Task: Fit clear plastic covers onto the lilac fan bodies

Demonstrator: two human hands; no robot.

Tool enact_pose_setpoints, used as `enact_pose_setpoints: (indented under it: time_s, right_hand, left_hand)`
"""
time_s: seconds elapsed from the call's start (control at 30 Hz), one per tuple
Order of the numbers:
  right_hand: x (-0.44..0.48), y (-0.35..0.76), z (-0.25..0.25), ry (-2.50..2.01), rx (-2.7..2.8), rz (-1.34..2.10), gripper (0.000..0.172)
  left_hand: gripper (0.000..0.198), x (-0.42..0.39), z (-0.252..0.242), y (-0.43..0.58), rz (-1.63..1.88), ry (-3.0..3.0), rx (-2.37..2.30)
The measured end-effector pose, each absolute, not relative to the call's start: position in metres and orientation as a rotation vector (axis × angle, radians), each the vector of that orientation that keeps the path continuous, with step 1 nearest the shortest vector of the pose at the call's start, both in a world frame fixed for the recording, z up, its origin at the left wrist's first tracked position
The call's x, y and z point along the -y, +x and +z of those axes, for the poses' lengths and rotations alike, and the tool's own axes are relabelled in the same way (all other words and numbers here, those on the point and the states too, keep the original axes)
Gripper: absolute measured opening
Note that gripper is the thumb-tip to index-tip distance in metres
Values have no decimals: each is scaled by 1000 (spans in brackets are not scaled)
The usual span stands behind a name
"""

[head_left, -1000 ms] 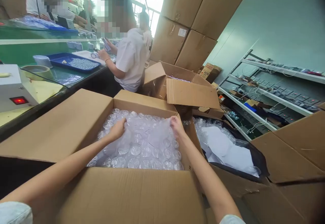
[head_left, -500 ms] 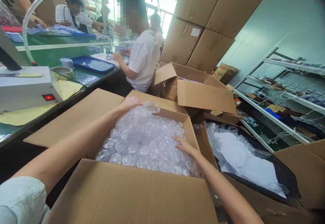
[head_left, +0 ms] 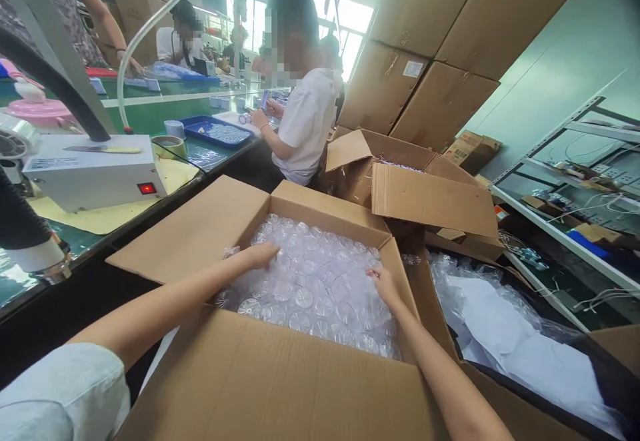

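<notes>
An open cardboard box (head_left: 310,374) stands in front of me, packed with rows of round clear plastic cups (head_left: 300,321). A thin see-through plastic film (head_left: 325,271) lies over many of them. My left hand (head_left: 261,254) is closed on the film near the left side of the box, its fingertips partly hidden. Towards the right wall, my right hand (head_left: 384,284) pinches the film between curled fingers. Both hands are low, just above the cups.
At right, another box holds crumpled plastic and white sheets (head_left: 495,324). Behind is an open carton (head_left: 430,194). The workbench at left carries a grey machine (head_left: 100,173), tape roll (head_left: 169,146) and blue tray (head_left: 215,133). A co-worker (head_left: 307,118) sits beyond the box.
My left hand has come down and nearer with the lifted film, which now lies flatter over the cups. My right hand's spread fingers have curled in. The view has swung left.
</notes>
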State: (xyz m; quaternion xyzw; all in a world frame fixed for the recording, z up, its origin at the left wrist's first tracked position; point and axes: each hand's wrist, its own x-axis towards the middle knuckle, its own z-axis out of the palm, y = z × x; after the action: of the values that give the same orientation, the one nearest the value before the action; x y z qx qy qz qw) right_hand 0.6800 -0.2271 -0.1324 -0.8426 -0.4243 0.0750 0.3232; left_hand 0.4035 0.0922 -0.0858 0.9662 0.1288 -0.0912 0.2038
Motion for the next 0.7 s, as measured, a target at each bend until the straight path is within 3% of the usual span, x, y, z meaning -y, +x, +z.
enact_pose_setpoints:
  time_s: [0.4,0.7]
  right_hand:
    - [211,689,-72,-2082,974,85,23]
    - [230,705,-51,-2121,800,38,26]
  left_hand:
    - [30,-91,-87,405,-242,2695,-446]
    - [31,-86,-62,405,50,2634,-674]
